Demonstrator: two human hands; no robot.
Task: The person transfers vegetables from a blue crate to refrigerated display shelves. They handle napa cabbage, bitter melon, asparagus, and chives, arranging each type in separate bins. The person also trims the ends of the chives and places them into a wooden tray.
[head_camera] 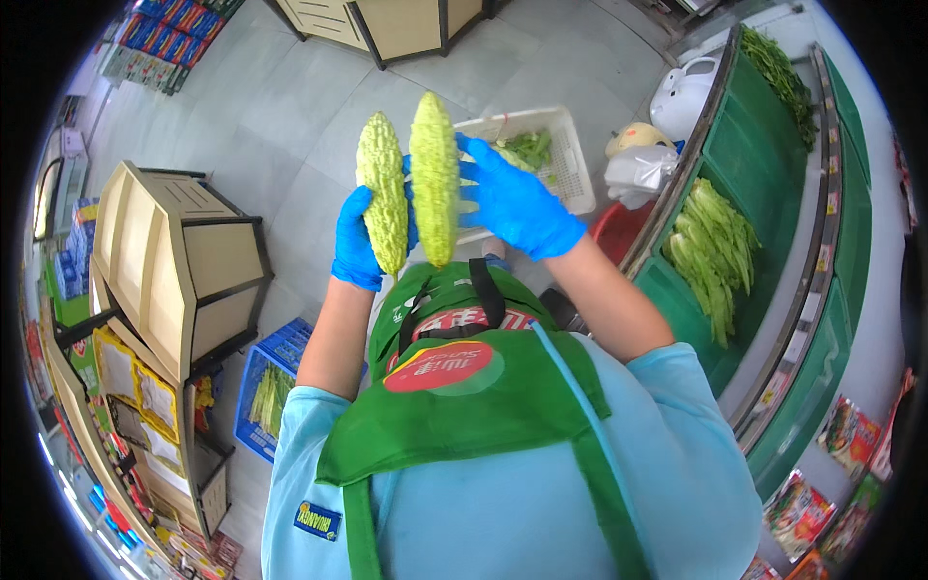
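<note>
My left hand [364,239], in a blue glove, holds a pale green bitter melon [383,192], its thumb on the near side and its fingers wrapped behind. A second, smoother and yellower bitter melon [433,181] is upright close beside the first. Against its right side is my gloved right hand [518,196], fingers spread and their tips running behind the melon; how firmly they grip is partly hidden. Below both melons is the green apron [464,435] I wear. Beyond my right hand, a white plastic basket [569,156] on the floor holds some green leaves [533,148].
To the right, a shelf of green bins [757,152] carries lettuce [710,246]. A red basin [622,230], a white plastic bag [639,174] and a white jug [685,94] stand beside it. At left are a wooden display stand [225,254] and a blue crate [250,406] of greens.
</note>
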